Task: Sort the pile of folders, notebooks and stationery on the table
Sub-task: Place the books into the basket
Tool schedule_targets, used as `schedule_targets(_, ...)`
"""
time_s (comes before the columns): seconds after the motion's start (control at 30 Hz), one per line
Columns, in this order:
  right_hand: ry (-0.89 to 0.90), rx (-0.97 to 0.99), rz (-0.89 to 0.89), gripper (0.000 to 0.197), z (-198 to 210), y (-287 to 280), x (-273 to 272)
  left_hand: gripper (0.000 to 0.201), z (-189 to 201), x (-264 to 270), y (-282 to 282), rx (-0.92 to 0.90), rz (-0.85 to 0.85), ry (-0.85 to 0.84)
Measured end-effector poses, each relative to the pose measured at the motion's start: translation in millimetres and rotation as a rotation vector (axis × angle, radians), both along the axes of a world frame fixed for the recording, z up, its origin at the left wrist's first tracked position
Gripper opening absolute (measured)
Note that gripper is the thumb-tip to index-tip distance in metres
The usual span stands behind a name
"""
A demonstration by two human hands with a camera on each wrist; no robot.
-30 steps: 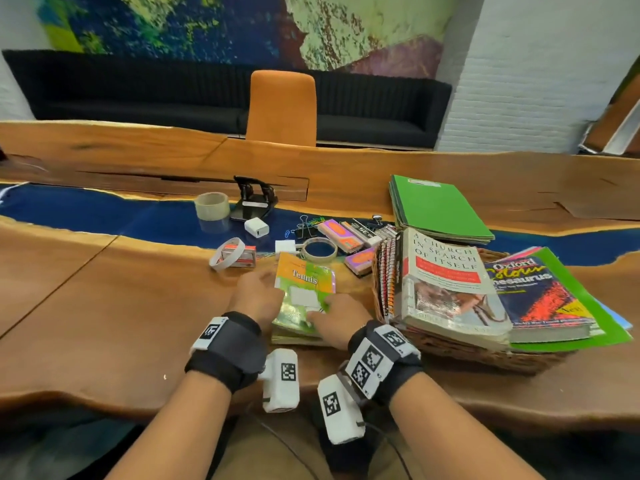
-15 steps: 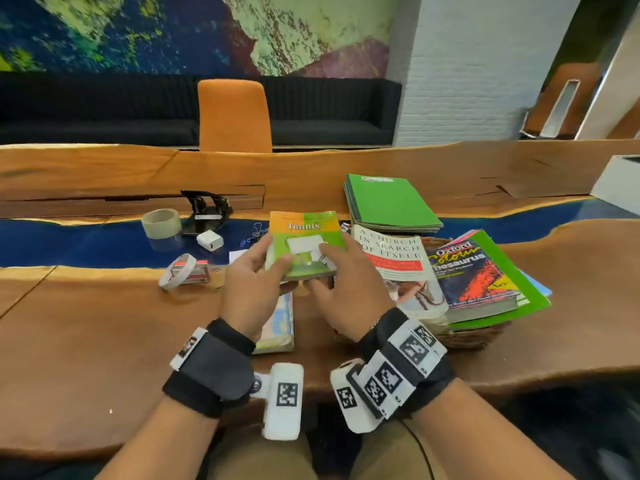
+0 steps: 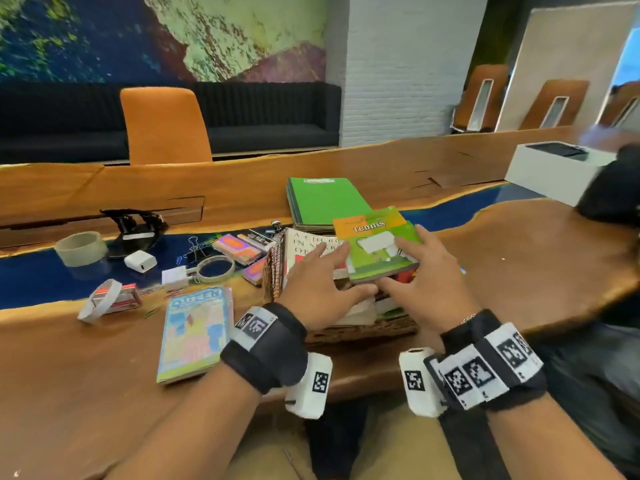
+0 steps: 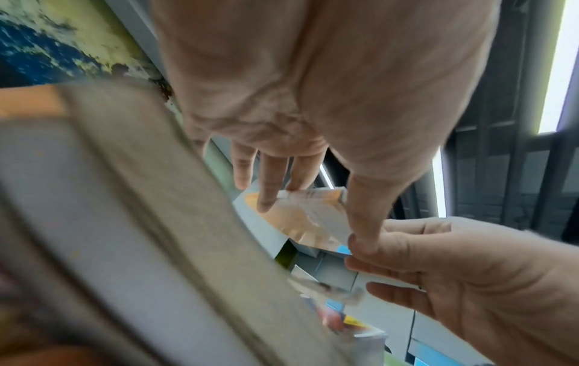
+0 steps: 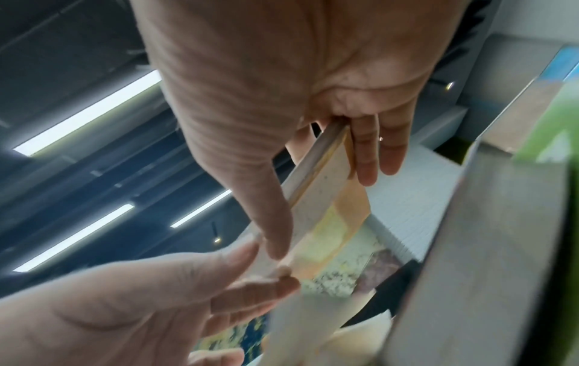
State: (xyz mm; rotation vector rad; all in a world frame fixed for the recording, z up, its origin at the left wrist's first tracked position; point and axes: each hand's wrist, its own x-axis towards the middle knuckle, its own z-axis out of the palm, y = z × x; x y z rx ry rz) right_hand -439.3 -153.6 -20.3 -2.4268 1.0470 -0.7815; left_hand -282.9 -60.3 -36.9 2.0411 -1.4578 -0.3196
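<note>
The green and orange "Tennis" book (image 3: 377,244) hangs tilted just above the wicker basket (image 3: 363,330), which is full of books. My right hand (image 3: 405,265) grips its right side, thumb under the near edge and fingers on the cover; the right wrist view shows the book (image 5: 326,210) clamped between thumb and fingers. With fingers straight and spread, my left hand (image 3: 343,271) touches the book's left edge, its thumb against the near corner. The pastel "Queen" notebook (image 3: 194,330) lies flat, left of the basket. A stack of green folders (image 3: 325,202) lies behind the basket.
Left of the basket lie tape rolls (image 3: 81,247), white chargers (image 3: 140,260), binder clips (image 3: 197,245) and sticky note pads (image 3: 239,247). A white box (image 3: 550,174) sits far right, beside another person's dark sleeve (image 3: 609,192). An orange chair (image 3: 164,126) stands behind the table.
The Tennis book went up off the Queen notebook and rightward to above the basket. My left hand's fingers have straightened off it, while the right hand keeps its grip.
</note>
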Motion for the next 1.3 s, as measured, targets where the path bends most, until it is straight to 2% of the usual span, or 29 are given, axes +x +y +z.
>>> schedule_targets(0.13, 0.126, 0.054, -0.078, 0.077, -6.2, -24.1, -20.2, 0.053, -5.2, -19.0, -31.8, 0.223, -0.134, -0.151)
schedule_targets(0.27, 0.119, 0.139, -0.062, 0.067, -12.5, -35.0, -28.4, 0.047, -21.6, -26.9, -41.0, 0.272, -0.102, -0.225)
schedule_targets(0.4, 0.14, 0.067, -0.051, 0.048, -14.0, -33.5, -25.6, 0.043, -26.3, -25.0, -41.8, 0.195, -0.036, -0.152)
schedule_targets(0.5, 0.229, -0.003, -0.073, 0.046, -12.8, -32.8, -25.1, 0.055, -23.0, -22.1, -31.4, 0.124, 0.055, -0.036)
schedule_targets(0.63, 0.026, -0.064, -0.095, 0.04, -5.6, -19.5, -18.1, 0.04, -12.9, -4.7, -1.1, -0.148, 0.093, 0.113)
schedule_targets(0.77, -0.137, -0.055, 0.074, 0.031, -3.0, 21.7, 15.3, 0.026, -5.6, 29.5, 37.4, -0.296, 0.25, 0.21)
schedule_targets(0.93, -0.161, -0.016, 0.401, 0.028, -13.9, 79.8, 67.7, 0.024, -20.7, 83.8, 80.8, -0.237, 0.469, 0.249)
schedule_targets(1.1, -0.012, 0.033, 0.668, 0.03, -44.1, 122.2, 117.1, 0.05, -58.9, 118.7, 122.4, 0.032, 0.637, 0.301)
schedule_targets(1.23, 0.201, 0.204, 0.701, 0.038, -70.6, 136.8, 148.0, 0.06, -81.8, 130.3, 149.9, 0.125, 0.687, 0.324)
schedule_targets(1.3, 0.325, 0.299, 0.672, 0.044, -83.1, 137.6, 159.5, 0.056, -81.0, 130.8, 160.0, 0.132, 0.716, 0.341)
